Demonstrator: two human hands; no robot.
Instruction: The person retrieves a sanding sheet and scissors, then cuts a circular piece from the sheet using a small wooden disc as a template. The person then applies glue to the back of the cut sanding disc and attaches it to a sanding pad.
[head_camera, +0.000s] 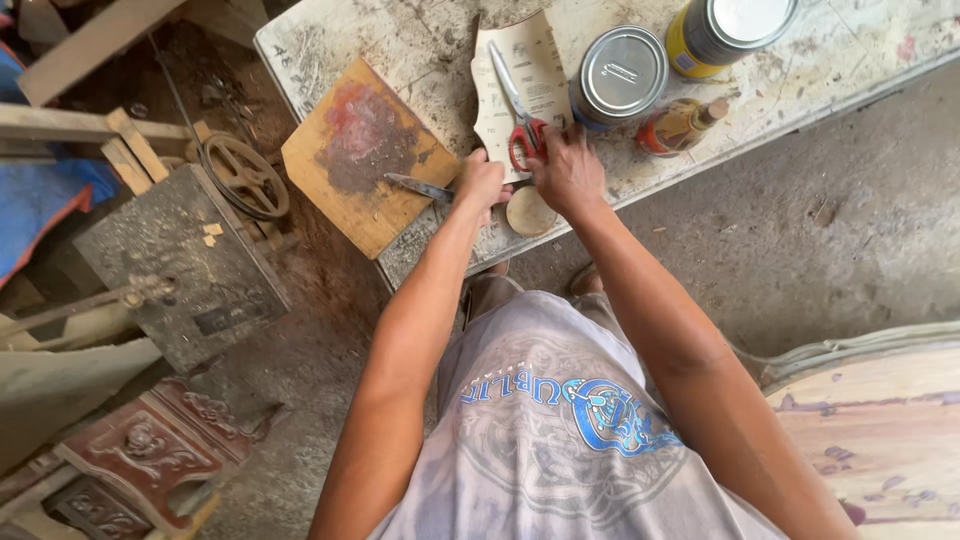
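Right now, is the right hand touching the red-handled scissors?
Touching: the head view shows the right hand laid over the red-handled scissors' handles on the sandpaper sheet.

floor (800, 230): dusty grey concrete | worktable (400, 40): scuffed white | carved wooden furniture (140, 450) lower left | daylight

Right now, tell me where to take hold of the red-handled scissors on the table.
Grip the red-handled scissors by the red loops, coming from the table's near edge. The loops point toward the person, beside the right hand; the blades run away across the sanding sheet, closed and flat.
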